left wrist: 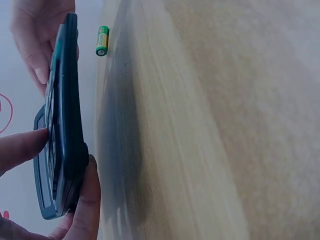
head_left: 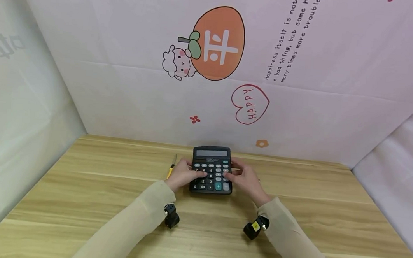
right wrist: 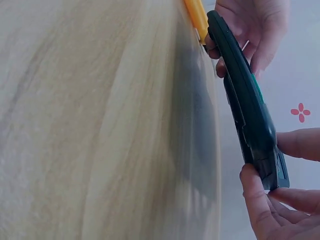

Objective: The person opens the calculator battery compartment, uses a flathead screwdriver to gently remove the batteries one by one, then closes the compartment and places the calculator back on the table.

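A black calculator (head_left: pixel 212 159) with grey, black and green keys is held above the table, its screen toward the far wall. My left hand (head_left: pixel 183 175) grips its left side, thumb over the keys and fingers curled beneath. On the other side my right hand (head_left: pixel 246 181) holds the right edge the same way, thumb on the keys. In both wrist views the calculator (left wrist: pixel 72 100) shows edge-on, with a shadow on the wood below. Just left of the left hand lies a screwdriver (head_left: pixel 170 171) with a yellow handle, partly hidden by that hand.
A green battery (left wrist: pixel 102 41) lies on the wooden table (head_left: pixel 84 185), near the right hand. Behind the table hangs a white printed cloth (head_left: pixel 141 102), and similar cloth (head_left: pixel 26 96) bounds the left side. Each wrist wears a small black camera (head_left: pixel 171 216).
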### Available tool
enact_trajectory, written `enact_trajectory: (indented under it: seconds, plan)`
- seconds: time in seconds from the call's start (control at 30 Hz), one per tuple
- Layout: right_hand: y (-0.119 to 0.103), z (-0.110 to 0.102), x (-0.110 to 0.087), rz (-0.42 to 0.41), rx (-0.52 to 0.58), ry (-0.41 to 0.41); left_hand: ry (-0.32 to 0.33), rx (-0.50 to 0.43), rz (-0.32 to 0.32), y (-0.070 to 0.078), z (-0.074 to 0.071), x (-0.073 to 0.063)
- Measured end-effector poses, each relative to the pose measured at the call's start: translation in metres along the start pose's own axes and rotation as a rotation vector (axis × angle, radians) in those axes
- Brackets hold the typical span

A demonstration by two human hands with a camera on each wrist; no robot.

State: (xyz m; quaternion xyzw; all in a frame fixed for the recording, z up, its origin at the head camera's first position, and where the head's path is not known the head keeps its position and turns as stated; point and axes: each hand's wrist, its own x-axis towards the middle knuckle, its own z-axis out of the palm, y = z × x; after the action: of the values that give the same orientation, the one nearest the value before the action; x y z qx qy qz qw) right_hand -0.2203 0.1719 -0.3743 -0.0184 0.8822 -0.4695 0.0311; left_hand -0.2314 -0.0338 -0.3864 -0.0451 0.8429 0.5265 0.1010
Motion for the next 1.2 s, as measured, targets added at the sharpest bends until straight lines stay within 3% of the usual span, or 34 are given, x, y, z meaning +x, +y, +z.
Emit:
enact_trajectory:
  seconds: [0.47, 0.87, 1.2]
  plan:
    - [0.007, 0.006, 0.002, -0.001, -0.047, -0.073, -0.033, 0.02, 0.051, -0.002, -0.002, -0.003]
    - [0.013, 0.009, 0.003, 0.02, -0.065, -0.09, -0.023, 0.144, 0.067, -0.003, 0.0, -0.003]
    - [0.013, 0.012, 0.002, 0.016, -0.111, -0.077, -0.03, 0.16, 0.054, -0.006, 0.001, 0.0]
